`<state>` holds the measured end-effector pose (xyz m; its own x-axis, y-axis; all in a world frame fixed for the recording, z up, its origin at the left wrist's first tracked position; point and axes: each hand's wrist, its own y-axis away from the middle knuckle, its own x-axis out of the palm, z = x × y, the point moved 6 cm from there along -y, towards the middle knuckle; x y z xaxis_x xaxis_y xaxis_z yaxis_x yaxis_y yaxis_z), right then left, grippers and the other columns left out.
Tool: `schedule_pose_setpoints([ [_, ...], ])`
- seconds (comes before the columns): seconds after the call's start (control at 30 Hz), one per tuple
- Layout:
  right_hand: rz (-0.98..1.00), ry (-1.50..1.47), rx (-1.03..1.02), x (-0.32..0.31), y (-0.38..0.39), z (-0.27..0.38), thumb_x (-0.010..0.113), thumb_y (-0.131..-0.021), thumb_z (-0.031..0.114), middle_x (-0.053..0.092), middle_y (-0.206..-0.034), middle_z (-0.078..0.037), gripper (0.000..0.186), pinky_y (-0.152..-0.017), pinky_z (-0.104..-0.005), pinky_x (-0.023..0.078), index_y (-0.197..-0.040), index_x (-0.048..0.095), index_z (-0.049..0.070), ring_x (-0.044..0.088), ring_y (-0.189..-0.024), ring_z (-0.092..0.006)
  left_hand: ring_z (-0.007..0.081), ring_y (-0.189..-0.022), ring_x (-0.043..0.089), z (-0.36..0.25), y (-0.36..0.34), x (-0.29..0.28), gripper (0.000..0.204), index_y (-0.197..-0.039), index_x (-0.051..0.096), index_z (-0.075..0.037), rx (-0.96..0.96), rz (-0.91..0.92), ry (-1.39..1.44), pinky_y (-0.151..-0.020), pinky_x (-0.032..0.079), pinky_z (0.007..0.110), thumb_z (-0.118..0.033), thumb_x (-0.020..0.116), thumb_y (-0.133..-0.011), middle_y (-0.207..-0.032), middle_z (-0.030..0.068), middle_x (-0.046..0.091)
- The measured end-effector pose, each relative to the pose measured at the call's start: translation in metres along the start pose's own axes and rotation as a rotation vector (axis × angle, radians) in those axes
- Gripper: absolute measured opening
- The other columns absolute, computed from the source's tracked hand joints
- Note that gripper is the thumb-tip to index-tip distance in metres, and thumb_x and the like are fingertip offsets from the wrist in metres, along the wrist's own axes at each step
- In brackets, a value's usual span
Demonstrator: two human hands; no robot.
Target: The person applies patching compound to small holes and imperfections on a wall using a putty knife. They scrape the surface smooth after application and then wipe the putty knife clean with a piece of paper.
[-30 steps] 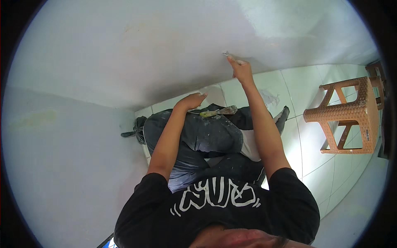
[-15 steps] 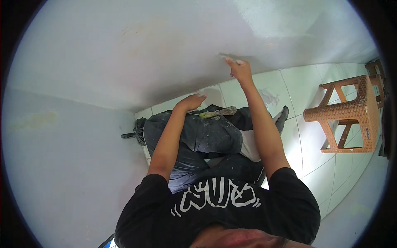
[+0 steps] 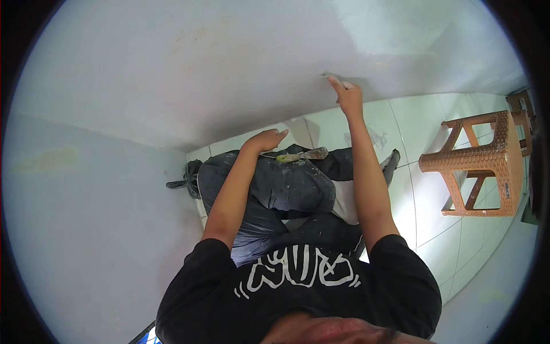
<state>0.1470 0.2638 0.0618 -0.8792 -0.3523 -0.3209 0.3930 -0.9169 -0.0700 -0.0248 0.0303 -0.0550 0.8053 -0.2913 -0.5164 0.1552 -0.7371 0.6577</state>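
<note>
At the foot of the pale wall (image 3: 258,69), my right hand (image 3: 350,97) is closed around a thin, flat scraper (image 3: 325,74), its edge at the wall surface. My left hand (image 3: 268,139) hovers above my bent leg with the fingers curled; whatever it grips is mostly hidden, apart from something whitish at the fingertips. Just below that hand, a putty knife (image 3: 291,157) with a yellow-green handle and a smeared blade lies across my dark trousers (image 3: 292,186).
A brown woven-pattern plastic stool (image 3: 467,161) stands on the white tiled floor (image 3: 432,229) to the right. Beside my knee at the left corner is a knotted black plastic bag (image 3: 188,179). A white smear (image 3: 375,137) marks the tiles past my right forearm.
My right hand has slid a little to the right along the wall with the scraper. My left hand and the putty knife on my leg have barely moved.
</note>
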Motion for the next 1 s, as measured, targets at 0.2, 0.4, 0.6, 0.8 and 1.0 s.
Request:
schedule_pose_setpoints([
  [0.2, 0.001, 0.059, -0.119, -0.005, 0.006, 0.015, 0.075, -0.083, 0.050, 0.044, -0.047, -0.010, 0.065, -0.047, -0.0362, 0.037, -0.055, 0.052, -0.003, 0.043, -0.045, -0.0174, 0.0270, -0.086, 0.065, 0.001, 0.002, -0.001, 0.080, -0.122, 0.055, 0.007, 0.012, -0.008, 0.008, -0.083, 0.050, 0.042, -0.067, 0.032, -0.099, -0.106, 0.0209, 0.069],
  [0.4, 0.059, 0.359, -0.164, -0.004, 0.003, 0.004, 0.076, -0.082, 0.049, 0.044, -0.048, -0.013, 0.064, -0.050, -0.0373, 0.038, -0.056, 0.052, -0.004, 0.045, -0.046, -0.0189, 0.0400, -0.116, 0.059, -0.007, 0.007, -0.001, 0.080, -0.117, 0.060, 0.009, 0.005, -0.033, 0.017, -0.100, 0.042, 0.045, -0.064, 0.033, -0.098, -0.117, 0.0267, 0.065],
  [0.6, -0.018, -0.083, -0.065, -0.010, 0.003, 0.016, 0.076, -0.081, 0.052, 0.040, -0.048, -0.013, 0.067, -0.050, -0.0399, 0.038, -0.055, 0.049, -0.004, 0.043, -0.046, -0.0193, 0.0408, -0.118, 0.057, -0.002, 0.009, -0.003, 0.081, -0.118, 0.060, 0.009, 0.001, -0.057, 0.035, -0.101, 0.042, 0.046, -0.065, 0.033, -0.098, -0.120, 0.0281, 0.063],
  [0.8, 0.014, 0.154, -0.063, -0.010, 0.002, 0.003, 0.078, -0.082, 0.045, 0.041, -0.047, -0.005, 0.062, -0.045, -0.0311, 0.042, -0.052, 0.048, 0.000, 0.042, -0.043, -0.0136, 0.0403, -0.118, 0.057, -0.001, 0.008, -0.002, 0.080, -0.115, 0.061, 0.007, -0.007, -0.025, 0.035, -0.100, 0.042, 0.046, -0.066, 0.032, -0.098, -0.121, 0.0278, 0.063],
  [1.0, -0.003, -0.113, 0.067, -0.018, -0.010, -0.014, 0.080, -0.081, 0.044, 0.042, -0.049, -0.003, 0.060, -0.045, -0.0319, 0.048, -0.052, 0.049, 0.002, 0.043, -0.045, -0.0128, 0.0405, -0.120, 0.056, -0.003, 0.004, -0.002, 0.081, -0.118, 0.060, 0.008, -0.005, -0.036, 0.019, -0.101, 0.041, 0.046, -0.065, 0.032, -0.098, -0.124, 0.0282, 0.062],
])
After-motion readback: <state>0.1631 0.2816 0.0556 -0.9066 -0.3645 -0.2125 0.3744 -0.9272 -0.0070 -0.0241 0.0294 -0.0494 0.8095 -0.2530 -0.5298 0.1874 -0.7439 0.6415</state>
